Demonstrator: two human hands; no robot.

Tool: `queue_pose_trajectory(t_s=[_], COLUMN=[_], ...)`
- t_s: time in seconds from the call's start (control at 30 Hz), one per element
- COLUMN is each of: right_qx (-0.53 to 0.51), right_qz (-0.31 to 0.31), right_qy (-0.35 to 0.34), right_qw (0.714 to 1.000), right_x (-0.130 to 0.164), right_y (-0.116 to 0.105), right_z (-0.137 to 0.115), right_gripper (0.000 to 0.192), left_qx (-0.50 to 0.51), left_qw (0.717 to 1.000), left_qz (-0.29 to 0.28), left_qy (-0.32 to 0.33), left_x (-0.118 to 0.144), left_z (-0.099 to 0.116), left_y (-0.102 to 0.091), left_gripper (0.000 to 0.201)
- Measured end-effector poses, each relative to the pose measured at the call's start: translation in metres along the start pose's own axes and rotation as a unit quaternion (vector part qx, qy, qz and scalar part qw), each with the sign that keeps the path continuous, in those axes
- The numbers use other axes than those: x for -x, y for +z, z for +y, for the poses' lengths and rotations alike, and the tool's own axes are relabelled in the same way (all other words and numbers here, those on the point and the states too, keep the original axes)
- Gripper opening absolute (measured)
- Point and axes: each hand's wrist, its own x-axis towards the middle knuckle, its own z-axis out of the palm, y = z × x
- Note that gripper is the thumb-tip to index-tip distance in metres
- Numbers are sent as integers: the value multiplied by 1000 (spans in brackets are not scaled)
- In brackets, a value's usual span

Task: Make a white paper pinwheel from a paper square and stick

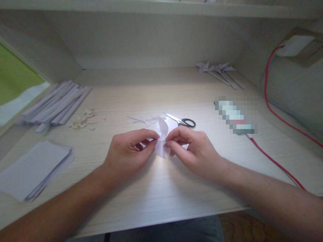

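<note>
My left hand [131,148] and my right hand [191,148] meet at the middle of the wooden desk [161,188], both pinching one small folded white paper piece [161,134]. The paper sticks up above the fingertips and hangs a little below them. My thumbs and forefingers press on it from either side. Black-handled scissors [183,121] lie shut on the desk just behind my right hand. Thin white paper strips [141,120] lie behind my left hand.
A stack of white sheets [32,168] lies at the front left. Rolled paper tubes [58,104] and small scraps [84,121] are at the back left. Finished paper pieces on sticks [219,72] lie at the back right. A blurred-out object [236,117] and red cable [275,161] lie right.
</note>
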Motion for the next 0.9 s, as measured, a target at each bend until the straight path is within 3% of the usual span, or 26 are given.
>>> queue_pose_trajectory(t_s=[0.53, 0.9], right_qx=[-79, -87], right_qz=[-30, -18], right_qy=[19, 42], right_qw=[996, 995], right_x=[-2, -2], right_y=[0, 0], right_z=[-2, -1], right_gripper=[12, 10], left_qx=[4, -48], left_qw=[1000, 997], left_qz=[-2, -7], left_qy=[25, 66], left_x=[1, 2], left_z=[1, 3], left_y=[2, -2], left_gripper=[15, 17])
